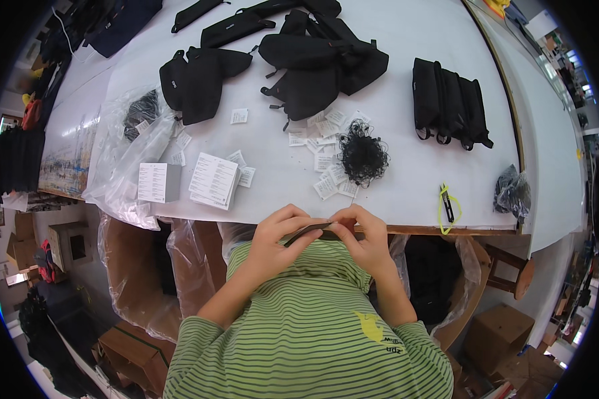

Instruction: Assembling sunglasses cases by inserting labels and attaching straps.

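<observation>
A small dark flat piece [307, 230], its kind not clear, is held in front of my body at the table's near edge. My left hand [278, 241] is closed on it, thumb below and fingers above. The fingertips of my right hand [364, 241] pinch its other end, close to the left fingertips. Beyond my hands lie a tangle of thin black cords [364, 154] and several loose white printed labels [325, 161]. Two stacks of white labels, a narrow one [154, 183] and a wider one [213, 181], stand to the left.
Black fabric pouches [323, 63] pile up at the table's far middle, with more black pouches [446, 103] in a row at right. A small cutter [448, 207] on a yellow-green cord lies near the front edge. Clear plastic bags [130, 159] spread at left; lined cartons [136, 266] stand below.
</observation>
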A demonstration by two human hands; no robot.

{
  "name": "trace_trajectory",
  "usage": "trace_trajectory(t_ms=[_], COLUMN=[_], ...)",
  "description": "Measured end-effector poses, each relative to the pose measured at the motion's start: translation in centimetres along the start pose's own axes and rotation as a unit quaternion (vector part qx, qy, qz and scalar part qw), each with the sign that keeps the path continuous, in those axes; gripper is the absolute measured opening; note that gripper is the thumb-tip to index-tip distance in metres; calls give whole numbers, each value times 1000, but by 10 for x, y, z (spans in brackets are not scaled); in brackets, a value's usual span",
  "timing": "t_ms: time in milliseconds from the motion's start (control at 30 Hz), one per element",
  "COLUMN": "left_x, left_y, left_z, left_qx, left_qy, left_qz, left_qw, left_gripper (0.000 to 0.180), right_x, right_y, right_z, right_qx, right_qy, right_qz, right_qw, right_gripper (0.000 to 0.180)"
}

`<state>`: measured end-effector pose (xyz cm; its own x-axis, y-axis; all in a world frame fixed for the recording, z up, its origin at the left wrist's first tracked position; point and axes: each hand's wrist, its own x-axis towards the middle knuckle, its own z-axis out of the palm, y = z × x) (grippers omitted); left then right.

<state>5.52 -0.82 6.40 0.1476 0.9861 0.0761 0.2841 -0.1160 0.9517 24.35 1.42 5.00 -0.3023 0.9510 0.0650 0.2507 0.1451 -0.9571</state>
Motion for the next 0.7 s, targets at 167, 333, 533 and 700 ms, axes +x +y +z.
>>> trace_trajectory(t_ms=[167, 333, 533, 700], left_x=[-3, 2, 7, 11], left_y=[-13, -17, -22, -14], left_z=[-8, -11, -14, -8], left_qx=[-129, -238, -124, -122], left_qy=[-73, -165, -148, -93], left_qz=[-31, -214, -115, -87], left_qw=[988, 933, 974, 984], left_gripper=[19, 12, 11, 9], right_x=[-6, 0, 1, 6], right_y=[-4, -2, -5, 3], right_z=[-2, -2, 0, 1], right_qx=[6, -49, -48, 113], right_qy=[-5, -57, -98, -95], right_qz=[-27, -103, -44, 92], right_qw=[1000, 992, 993, 985], right_gripper=[9, 10, 10, 12])
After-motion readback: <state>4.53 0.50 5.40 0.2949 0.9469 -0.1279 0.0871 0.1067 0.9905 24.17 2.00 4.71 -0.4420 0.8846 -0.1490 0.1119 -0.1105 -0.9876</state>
